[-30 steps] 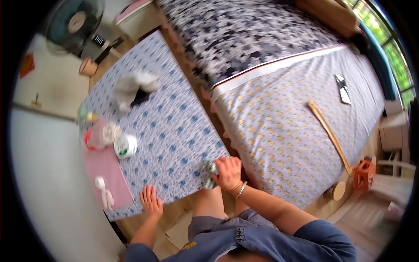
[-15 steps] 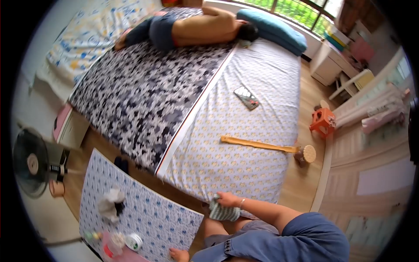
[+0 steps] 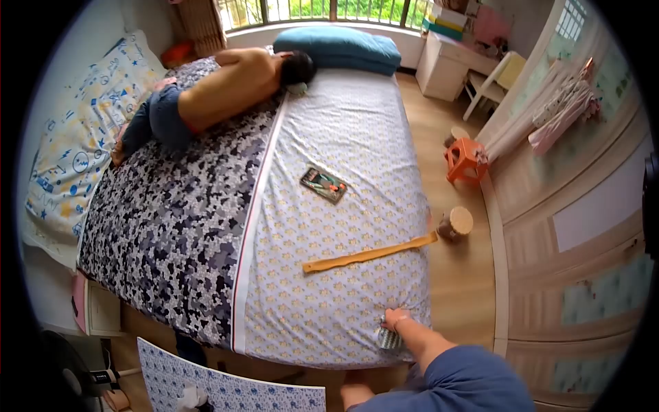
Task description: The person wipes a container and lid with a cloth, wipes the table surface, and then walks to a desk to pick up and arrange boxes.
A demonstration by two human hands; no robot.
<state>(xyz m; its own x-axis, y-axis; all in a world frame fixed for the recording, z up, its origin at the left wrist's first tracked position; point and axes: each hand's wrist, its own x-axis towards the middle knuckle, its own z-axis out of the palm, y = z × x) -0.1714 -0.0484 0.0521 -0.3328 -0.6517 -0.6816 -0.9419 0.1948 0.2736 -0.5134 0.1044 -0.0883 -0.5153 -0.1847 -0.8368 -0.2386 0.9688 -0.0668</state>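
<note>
Cloth, green-and-white striped fabric (image 3: pixel 389 338), noted at the near right corner of the bed. Is it in your grip?

"Confirmed. Your right hand (image 3: pixel 396 318) has its fingers closed on it, and the cloth hangs below them against the white cotton sheet with small yellow flowers (image 3: pixel 357 295)."

"And your left hand?"

"Outside the view; I cannot tell its state."

"Items ahead of your right hand?"

"A long, flat, yellow-brown wooden stick (image 3: pixel 371 255) lies across the flowered sheet, its right end at the bed's edge. Beyond it, well apart from your hand, lies a dark rectangular phone (image 3: pixel 324 185) with a lit, coloured screen."

"Surroundings?"

"A person (image 3: pixel 220 96) lies on the black, grey and white mottled bedcover (image 3: pixel 171 240), beside a folded teal fabric quilt (image 3: pixel 336 49). On the floor right of the bed stand an orange plastic stool (image 3: pixel 467 161) and, nearer you, a round-topped brown stool (image 3: pixel 456 224). A white table with a blue floral top (image 3: pixel 226 393) stands at the bed's near side, a white crumpled item (image 3: pixel 193 397) on it"
</note>
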